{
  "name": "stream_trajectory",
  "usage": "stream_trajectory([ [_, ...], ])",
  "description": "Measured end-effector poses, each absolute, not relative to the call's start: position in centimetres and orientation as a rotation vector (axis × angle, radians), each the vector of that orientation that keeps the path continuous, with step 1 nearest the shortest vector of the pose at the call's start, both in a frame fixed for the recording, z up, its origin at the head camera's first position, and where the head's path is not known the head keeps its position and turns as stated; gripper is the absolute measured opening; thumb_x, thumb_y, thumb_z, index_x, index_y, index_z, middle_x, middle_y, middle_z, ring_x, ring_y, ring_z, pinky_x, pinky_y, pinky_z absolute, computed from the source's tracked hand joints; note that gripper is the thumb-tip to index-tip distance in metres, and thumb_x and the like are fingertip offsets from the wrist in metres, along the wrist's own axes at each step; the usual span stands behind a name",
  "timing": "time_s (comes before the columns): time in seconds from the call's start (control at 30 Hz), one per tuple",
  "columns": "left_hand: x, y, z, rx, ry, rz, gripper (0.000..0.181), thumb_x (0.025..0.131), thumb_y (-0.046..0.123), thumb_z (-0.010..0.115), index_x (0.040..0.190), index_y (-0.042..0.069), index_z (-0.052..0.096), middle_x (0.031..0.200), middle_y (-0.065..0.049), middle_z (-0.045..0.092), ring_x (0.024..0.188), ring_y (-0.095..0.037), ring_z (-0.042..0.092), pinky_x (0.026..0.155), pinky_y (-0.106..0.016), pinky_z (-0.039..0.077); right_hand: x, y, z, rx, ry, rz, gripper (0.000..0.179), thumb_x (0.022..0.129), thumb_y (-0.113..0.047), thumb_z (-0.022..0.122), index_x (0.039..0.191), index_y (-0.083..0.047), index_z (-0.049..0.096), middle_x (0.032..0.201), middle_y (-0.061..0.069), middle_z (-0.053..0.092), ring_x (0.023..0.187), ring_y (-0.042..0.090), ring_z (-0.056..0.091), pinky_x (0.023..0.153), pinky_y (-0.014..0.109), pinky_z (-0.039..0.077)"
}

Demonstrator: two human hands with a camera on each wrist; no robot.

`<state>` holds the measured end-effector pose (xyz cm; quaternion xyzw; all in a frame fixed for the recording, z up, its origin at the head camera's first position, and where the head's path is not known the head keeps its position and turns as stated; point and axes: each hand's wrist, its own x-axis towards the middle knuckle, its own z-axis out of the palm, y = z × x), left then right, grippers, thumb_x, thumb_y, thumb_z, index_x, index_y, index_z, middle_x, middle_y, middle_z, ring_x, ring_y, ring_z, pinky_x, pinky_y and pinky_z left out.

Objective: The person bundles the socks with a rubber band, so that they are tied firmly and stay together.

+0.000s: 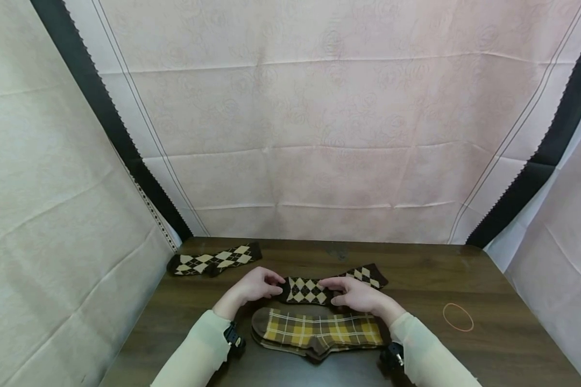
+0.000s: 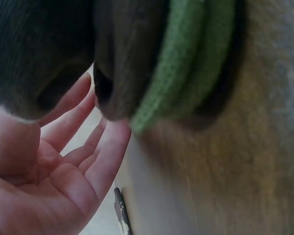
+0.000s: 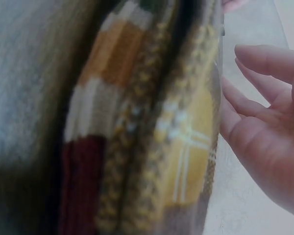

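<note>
A black-and-cream argyle sock (image 1: 307, 291) lies across the middle of the table, its right part angled up and away. My left hand (image 1: 254, 286) touches its left end, thumb and fingers apart. Over its middle rests my right hand (image 1: 360, 294), index finger stretched along the fabric and thumb lower down. Just nearer to me is a stack of yellow-and-brown plaid socks (image 1: 319, 329). This stack fills much of both wrist views, showing green edges (image 2: 181, 63) on the left and striped knit (image 3: 100, 93) on the right. It hides some fingertips of the left hand (image 2: 54, 181).
Another argyle sock or pair (image 1: 215, 259) lies at the table's back left. An orange rubber band (image 1: 457, 317) sits to the right on the brown wooden table (image 1: 416, 322). Pale cloth walls (image 1: 319, 134) rise behind and on both sides.
</note>
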<state>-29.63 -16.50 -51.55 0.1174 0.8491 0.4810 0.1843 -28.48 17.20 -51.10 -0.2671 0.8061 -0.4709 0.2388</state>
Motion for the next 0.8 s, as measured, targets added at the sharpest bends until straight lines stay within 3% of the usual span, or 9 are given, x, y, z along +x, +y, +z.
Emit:
stream_trajectory([
  [0.33,-29.6,-16.4,-51.4,0.333,2.412,1.322,0.029,0.099,0.008,0.077,0.126,-0.001,0.076,0.125,-0.015,0.073,0.096,-0.024,0.074,0.084,-0.042,0.062,-29.0,18.1,-51.1,-0.688,2.313,-1.316,0.047,0.109,-0.008,0.060,0.155,-0.003,0.055,0.154,0.022,0.055,0.141,0.043,0.051,0.108,0.059,0.047],
  [0.8,-29.5,-16.4,-51.2,0.320,2.449,1.278,0.027,0.098,0.008,0.078,0.124,-0.001,0.078,0.124,-0.015,0.074,0.090,-0.022,0.075,0.082,-0.041,0.062,-30.8,23.1,-52.3,-0.312,2.757,-1.360,0.034,0.108,-0.005,0.062,0.141,-0.001,0.066,0.136,0.021,0.068,0.121,0.039,0.065,0.093,0.053,0.056],
])
